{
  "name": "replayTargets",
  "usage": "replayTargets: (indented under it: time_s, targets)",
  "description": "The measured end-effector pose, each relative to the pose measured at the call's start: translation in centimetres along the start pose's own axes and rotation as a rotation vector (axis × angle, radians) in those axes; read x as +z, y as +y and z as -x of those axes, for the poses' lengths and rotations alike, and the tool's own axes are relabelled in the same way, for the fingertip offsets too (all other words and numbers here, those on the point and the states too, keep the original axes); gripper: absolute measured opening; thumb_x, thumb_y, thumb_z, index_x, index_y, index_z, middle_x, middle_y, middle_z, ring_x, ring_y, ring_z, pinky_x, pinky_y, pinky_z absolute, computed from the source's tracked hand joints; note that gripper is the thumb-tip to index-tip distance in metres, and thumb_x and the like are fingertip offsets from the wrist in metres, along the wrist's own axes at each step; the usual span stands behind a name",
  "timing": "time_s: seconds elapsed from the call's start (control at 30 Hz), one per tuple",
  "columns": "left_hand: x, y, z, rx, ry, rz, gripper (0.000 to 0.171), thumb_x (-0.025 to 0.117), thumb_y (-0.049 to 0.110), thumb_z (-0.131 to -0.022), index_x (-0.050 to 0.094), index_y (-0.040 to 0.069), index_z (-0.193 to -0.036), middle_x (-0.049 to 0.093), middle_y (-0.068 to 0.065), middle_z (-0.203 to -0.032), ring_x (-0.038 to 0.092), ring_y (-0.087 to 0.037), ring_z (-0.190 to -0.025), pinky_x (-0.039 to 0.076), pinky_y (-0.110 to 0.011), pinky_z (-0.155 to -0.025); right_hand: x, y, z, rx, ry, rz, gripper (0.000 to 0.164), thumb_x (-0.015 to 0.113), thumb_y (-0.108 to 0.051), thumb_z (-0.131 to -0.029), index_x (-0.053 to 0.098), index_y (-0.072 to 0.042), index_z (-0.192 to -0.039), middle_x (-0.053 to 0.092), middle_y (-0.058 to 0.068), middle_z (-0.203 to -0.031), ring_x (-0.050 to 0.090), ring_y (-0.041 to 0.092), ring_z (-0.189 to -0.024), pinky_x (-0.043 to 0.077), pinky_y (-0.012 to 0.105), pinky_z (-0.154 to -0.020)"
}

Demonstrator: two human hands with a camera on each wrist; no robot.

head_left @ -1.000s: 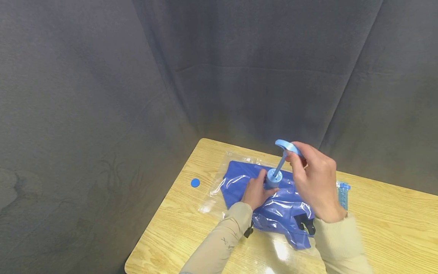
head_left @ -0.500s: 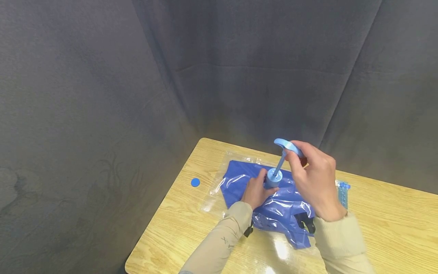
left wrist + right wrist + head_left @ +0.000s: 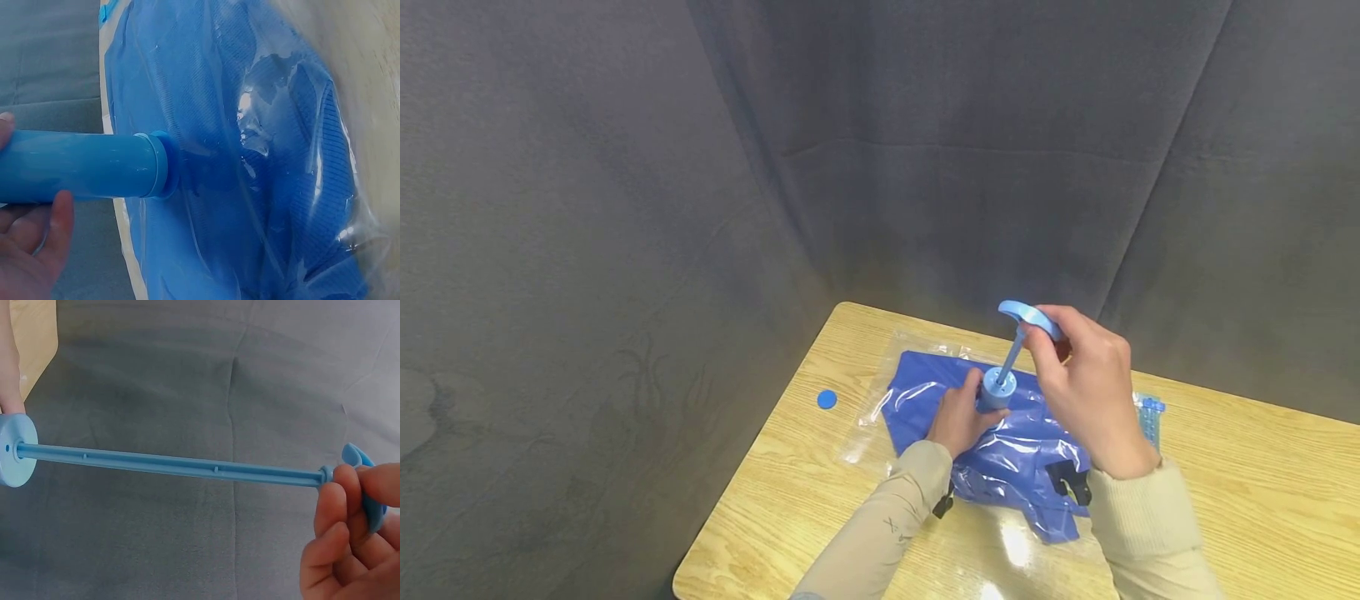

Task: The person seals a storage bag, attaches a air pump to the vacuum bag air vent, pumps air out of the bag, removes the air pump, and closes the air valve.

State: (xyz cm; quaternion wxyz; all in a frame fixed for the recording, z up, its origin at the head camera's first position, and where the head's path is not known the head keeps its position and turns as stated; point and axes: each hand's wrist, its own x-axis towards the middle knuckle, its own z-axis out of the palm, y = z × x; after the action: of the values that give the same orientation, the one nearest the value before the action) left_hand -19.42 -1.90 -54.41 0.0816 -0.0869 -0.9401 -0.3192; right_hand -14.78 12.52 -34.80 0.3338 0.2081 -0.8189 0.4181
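A light blue hand pump (image 3: 81, 165) stands upright on a clear plastic vacuum bag (image 3: 868, 433) with folded blue cloth (image 3: 187, 81) inside. In the left wrist view the pump's lower end meets the bag's surface at a round blue valve (image 3: 170, 164). My left hand (image 3: 961, 421) grips the pump's barrel near its top. My right hand (image 3: 1086, 387) pinches the curved pump handle (image 3: 1026, 317) with thumb and fingers. Between handle and barrel, a long stretch of the pump rod (image 3: 175, 464) shows, pulled well out.
A round blue cap (image 3: 827, 399) lies on the wooden table (image 3: 775, 500) left of the bag. A clear pack with a blue slider (image 3: 1150, 417) lies behind my right wrist. Black pieces (image 3: 1067, 482) show near the bag's front. Grey curtains (image 3: 962, 150) stand behind the table.
The rod stays extended and both hands keep their grip on the pump. In the head view everything shifts very slightly left, and the handle sits a touch higher.
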Motion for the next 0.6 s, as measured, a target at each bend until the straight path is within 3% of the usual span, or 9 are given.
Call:
replayTargets:
  time_s: [0.37,0.6]
  targets:
    - [0.0,0.2,0.0,-0.017,-0.021,0.005,0.046,0.077,0.036,-0.081,0.046,0.017,-0.108,0.074,-0.005,-0.099,0.072,-0.020,-0.085,0.054,-0.026,-0.072,0.2,0.0,-0.3,0.007,-0.053,-0.005,0.010,0.067,0.002,-0.085,0.068,0.002,-0.095,0.066,0.009,-0.073,0.044,0.012,-0.057,0.031,0.012,-0.051]
    - [0.0,0.2,0.0,-0.044,-0.030,0.001,0.045,0.077,0.038,-0.081,0.047,0.018,-0.108,0.074,-0.005,-0.096,0.070,-0.019,-0.081,0.052,-0.027,-0.069,1.2,1.6,0.4,0.050,-0.162,0.021,0.009,0.065,0.001,-0.086,0.068,0.001,-0.094,0.066,0.008,-0.072,0.046,0.012,-0.055,0.036,0.019,-0.050]
